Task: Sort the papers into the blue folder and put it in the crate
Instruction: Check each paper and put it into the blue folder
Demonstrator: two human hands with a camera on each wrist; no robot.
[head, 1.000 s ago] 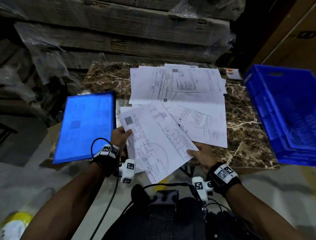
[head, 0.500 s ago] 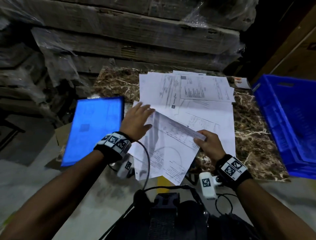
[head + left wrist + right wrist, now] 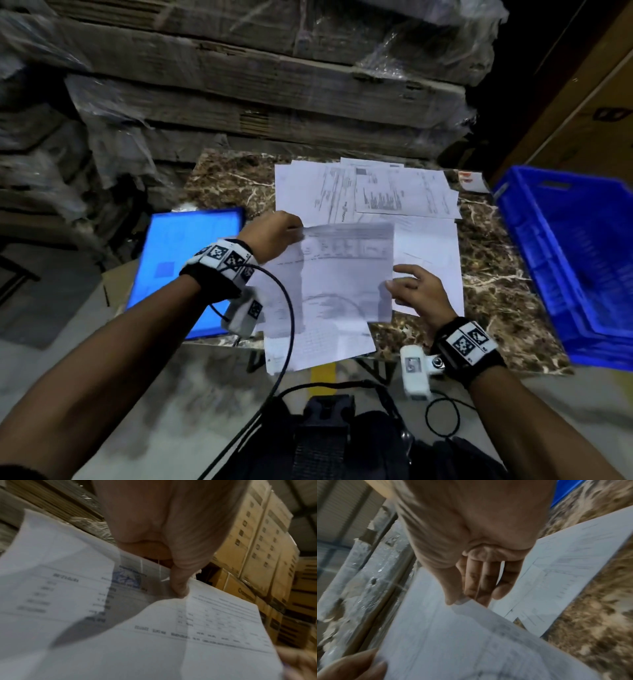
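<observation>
Two hands are busy over a marbled brown worktop (image 3: 219, 181) in the middle of the head view. The left hand (image 3: 270, 233) grips the top left corner of a printed sheet (image 3: 339, 281); the left wrist view shows its thumb (image 3: 180, 582) pressed down on the paper's edge with the fingers tucked underneath. The right hand (image 3: 418, 291) meets the same sheet at its right edge, thumb on top and fingers spread loosely beneath (the right wrist view shows them fairly straight, so this is a light pinch at most). The sheet is lifted off the surface and casts a grey shadow on another sheet (image 3: 318, 346) below it, which hangs over the near edge of the worktop.

More loose papers (image 3: 373, 195) lie overlapped toward the upper middle of the frame, flat on the worktop, their print too small to read. The blue folder (image 3: 181, 260) lies flat at the left of the frame, beside the left wrist, its lower right part hidden behind that arm. The blue crate (image 3: 575, 260) stands at the right of the frame at the worktop's right end, well apart from the folder, with the papers between them. A small white card with red print (image 3: 472, 180) lies near the crate's far corner.

Stacked flat cartons wrapped in plastic film (image 3: 274, 78) fill the top of the frame. Both wrists wear black bands with checkered markers.
</observation>
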